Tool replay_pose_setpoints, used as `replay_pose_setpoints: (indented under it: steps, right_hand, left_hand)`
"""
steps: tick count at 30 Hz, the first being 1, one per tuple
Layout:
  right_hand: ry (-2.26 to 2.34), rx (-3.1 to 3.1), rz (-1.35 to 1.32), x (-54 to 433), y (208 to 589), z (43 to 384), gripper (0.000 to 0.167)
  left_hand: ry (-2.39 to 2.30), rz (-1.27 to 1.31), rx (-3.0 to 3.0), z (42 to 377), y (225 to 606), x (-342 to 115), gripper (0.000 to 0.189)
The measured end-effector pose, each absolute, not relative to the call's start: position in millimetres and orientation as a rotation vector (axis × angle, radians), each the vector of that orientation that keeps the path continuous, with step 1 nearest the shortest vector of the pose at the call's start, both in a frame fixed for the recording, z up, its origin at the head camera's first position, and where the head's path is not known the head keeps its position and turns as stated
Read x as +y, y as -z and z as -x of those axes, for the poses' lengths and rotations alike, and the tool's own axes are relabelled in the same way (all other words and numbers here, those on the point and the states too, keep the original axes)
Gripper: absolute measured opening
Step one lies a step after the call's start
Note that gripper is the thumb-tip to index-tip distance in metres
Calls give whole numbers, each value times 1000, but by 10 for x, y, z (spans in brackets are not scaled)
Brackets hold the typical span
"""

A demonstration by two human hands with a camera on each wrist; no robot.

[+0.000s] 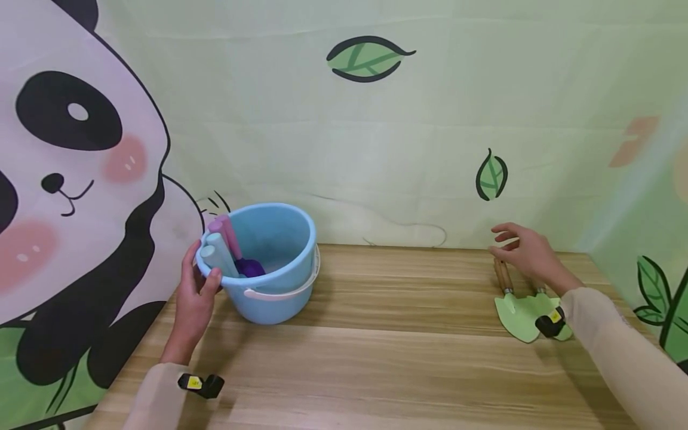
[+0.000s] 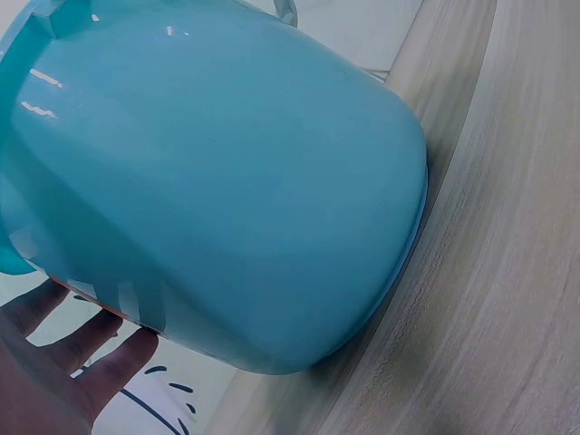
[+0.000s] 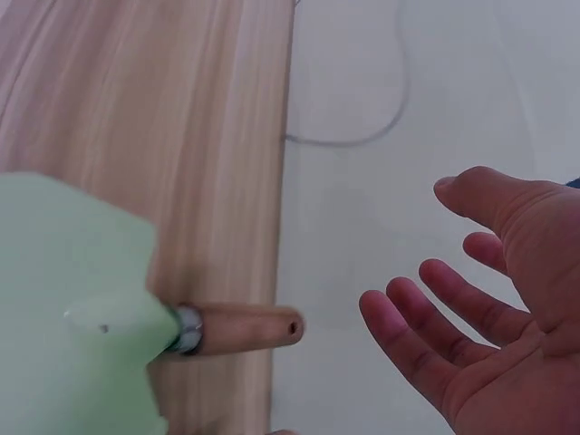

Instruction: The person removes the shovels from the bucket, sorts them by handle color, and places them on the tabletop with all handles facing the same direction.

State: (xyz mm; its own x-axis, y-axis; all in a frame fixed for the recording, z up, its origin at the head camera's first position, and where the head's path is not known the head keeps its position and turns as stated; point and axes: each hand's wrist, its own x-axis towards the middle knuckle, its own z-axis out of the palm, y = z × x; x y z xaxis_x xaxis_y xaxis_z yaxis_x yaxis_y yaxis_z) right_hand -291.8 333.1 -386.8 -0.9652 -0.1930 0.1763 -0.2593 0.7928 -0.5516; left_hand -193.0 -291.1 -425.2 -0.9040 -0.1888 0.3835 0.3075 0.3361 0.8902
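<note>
A light blue bucket (image 1: 274,301) stands at the left of the table, its white carrying handle (image 1: 279,294) hanging down in front. Inside it lean pink handles (image 1: 230,236), pale blue handles (image 1: 219,257) and a dark purple piece (image 1: 250,267); what these belong to is partly hidden. My left hand (image 1: 194,304) holds the bucket at its left side, and its fingers (image 2: 113,362) touch the outer wall. My right hand (image 1: 529,254) hovers, fingers apart and holding nothing, above two garden trowels with green blades (image 1: 516,316) and wooden handles (image 1: 503,276).
The wooden table (image 1: 387,358) runs back to a pale green cloth wall (image 1: 258,119) printed with leaves. A printed panda (image 1: 97,179) covers the cloth on the left. Another printed cloth side (image 1: 645,227) bounds the right.
</note>
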Motion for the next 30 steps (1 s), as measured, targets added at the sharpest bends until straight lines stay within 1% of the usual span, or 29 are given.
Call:
replay_pose_setpoints:
  steps: [21, 30]
  right_hand:
    - [-874, -2822, -616, 2831, 3377, 3004, 53]
    - [-909, -2779, -708, 2537, 3138, 3011, 50]
  left_hand:
    - [1576, 99, -2188, 1930, 4256, -2911, 68]
    - [1596, 102, -2179, 1930, 4255, -2907, 68]
